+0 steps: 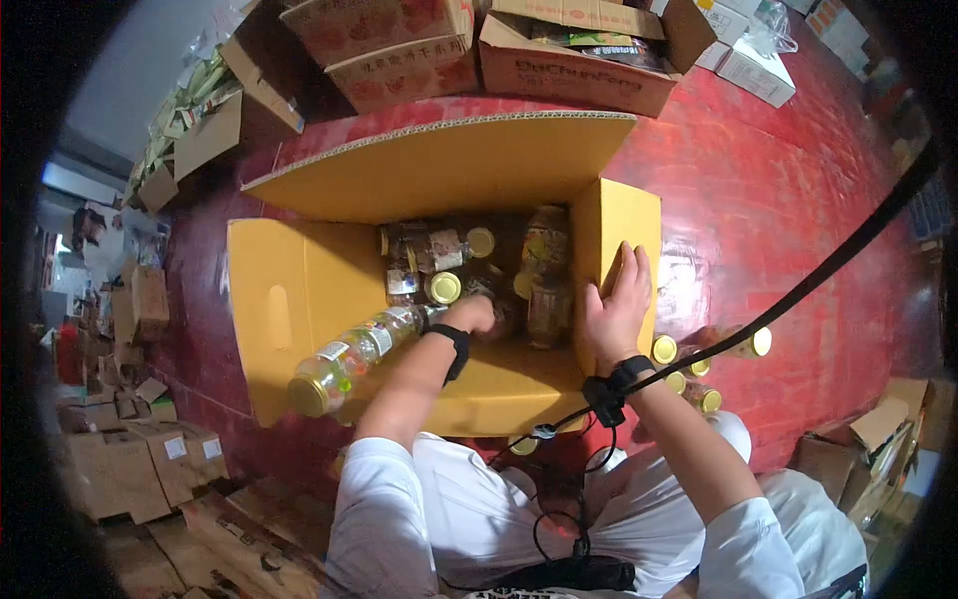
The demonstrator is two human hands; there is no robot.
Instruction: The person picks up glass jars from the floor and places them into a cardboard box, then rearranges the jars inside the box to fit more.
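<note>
A yellow-brown cardboard box (pixel 279 290) stands open in front of me, its flaps folded outward. Inside lie several clear jars with gold lids, among them an upright-looking jar (pixel 444 289) and a labelled jar (pixel 545 248) at the right wall. My left hand (pixel 477 314) reaches down into the box among the jars, fingers curled; what they hold, if anything, is hidden. Beside my left forearm, a clear jar (pixel 334 369) with a gold lid and colourful contents lies slanted over the front left of the box. My right hand (pixel 619 304) rests flat on the right flap, fingers stretched out.
Several gold-lidded jars (pixel 698 364) are on the red floor (pixel 798 240) right of the box. Behind it are cardboard cartons (pixel 579 75), one open with packets. More cartons (pixel 150 464) are at the left. A black cable (pixel 808 290) crosses the view at the right.
</note>
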